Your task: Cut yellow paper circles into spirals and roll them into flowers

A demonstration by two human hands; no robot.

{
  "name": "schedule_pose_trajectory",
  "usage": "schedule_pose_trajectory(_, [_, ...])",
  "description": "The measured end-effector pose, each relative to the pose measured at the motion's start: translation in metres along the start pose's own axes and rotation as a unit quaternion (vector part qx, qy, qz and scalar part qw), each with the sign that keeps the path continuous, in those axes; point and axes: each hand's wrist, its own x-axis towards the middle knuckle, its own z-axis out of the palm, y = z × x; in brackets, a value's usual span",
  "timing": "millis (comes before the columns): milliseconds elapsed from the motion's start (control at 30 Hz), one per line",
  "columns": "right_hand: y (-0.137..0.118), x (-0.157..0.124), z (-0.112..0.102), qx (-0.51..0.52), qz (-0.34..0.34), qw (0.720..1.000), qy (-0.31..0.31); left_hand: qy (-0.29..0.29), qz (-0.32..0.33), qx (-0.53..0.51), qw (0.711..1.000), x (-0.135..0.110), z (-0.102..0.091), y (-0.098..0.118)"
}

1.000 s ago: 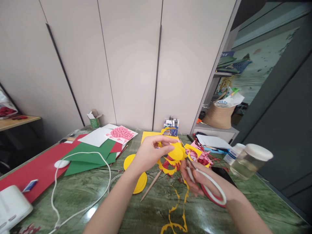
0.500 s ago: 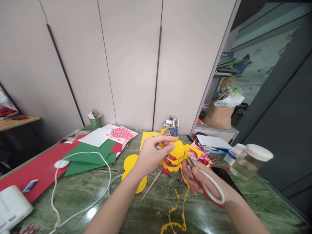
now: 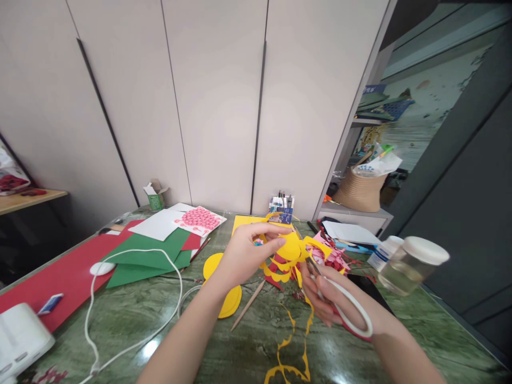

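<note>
With scissors (image 3: 365, 312) edged slightly rightward since the earlier frame, the left grip (image 3: 250, 253) pinches yellow paper (image 3: 291, 248) below frame centre while the right grip (image 3: 319, 300) clasps their handles, apparently mid-trim, calling for steady paper-turning.

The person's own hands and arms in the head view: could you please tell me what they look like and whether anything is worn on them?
The left hand and right hand are ungloved, with slender fingers. The left forearm and right forearm are slim and bare down to the picture's lower edge: no sleeve, watch, bracelet or marking shows. No ring is visible, though some fingers are partly hidden.
</note>
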Motion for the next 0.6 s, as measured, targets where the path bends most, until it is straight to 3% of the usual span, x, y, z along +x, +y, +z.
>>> schedule_pose_trajectory(600, [-0.007,-0.008,-0.005,-0.068,0.054,0.996,-0.017,-0.005,-0.029,0.016,0.999,0.001,-0.016,0.005])
